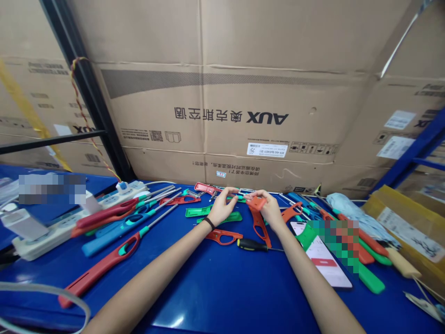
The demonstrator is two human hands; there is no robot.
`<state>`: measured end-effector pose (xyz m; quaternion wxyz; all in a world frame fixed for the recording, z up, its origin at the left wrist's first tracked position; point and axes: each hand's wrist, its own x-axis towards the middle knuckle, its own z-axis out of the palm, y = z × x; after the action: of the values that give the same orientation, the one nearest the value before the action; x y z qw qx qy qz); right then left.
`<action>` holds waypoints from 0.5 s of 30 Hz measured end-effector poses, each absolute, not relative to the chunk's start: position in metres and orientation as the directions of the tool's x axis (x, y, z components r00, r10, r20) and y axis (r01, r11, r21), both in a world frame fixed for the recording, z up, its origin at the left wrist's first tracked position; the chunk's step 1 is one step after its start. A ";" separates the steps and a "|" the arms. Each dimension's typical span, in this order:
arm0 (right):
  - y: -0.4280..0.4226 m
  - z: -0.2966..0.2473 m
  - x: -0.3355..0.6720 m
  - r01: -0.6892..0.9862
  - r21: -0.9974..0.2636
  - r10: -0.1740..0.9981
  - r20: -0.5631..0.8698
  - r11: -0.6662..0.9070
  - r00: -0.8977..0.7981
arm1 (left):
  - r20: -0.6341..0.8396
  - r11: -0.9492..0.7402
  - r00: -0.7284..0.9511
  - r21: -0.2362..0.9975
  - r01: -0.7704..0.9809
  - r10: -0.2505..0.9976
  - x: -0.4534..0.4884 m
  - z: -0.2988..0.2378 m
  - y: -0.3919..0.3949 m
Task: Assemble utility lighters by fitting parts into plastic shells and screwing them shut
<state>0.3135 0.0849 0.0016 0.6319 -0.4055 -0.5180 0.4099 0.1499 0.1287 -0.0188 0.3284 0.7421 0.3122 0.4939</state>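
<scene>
Orange plastic piece (257, 202) sits gripped in your curled right hand (271, 212), just to the right of your left hand (222, 207), whose thumb and forefinger stand parted; whether they pinch anything cannot be told. The piece's long axis is unclear. Nearer you, a screwdriver (252, 245) lies crosswise on the blue table (208, 287).

head: worn | looks forward, down | tabletop (208, 287) near below | left hand (223, 207), right hand (271, 211) mid-frame | carton (222, 95) beyond
</scene>
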 end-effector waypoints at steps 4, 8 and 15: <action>0.079 0.007 0.317 -0.127 -0.935 0.944 0.322 0.330 0.077 | 0.501 -0.596 0.420 0.793 0.127 0.757 0.160 -0.014 0.126; 0.076 0.009 0.318 -0.137 -0.937 0.947 0.318 0.322 0.054 | 0.492 -0.589 0.419 0.797 0.137 0.763 0.161 -0.009 0.121; 0.076 0.011 0.328 -0.068 -0.940 0.941 0.337 0.335 -0.017 | 0.514 -0.575 0.321 0.807 0.133 0.795 0.154 -0.012 0.125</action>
<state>0.3278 0.0764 0.0109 0.5867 -0.3837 -0.5688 0.4302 0.1542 0.1251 -0.0118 0.3373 0.7394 0.3139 0.4908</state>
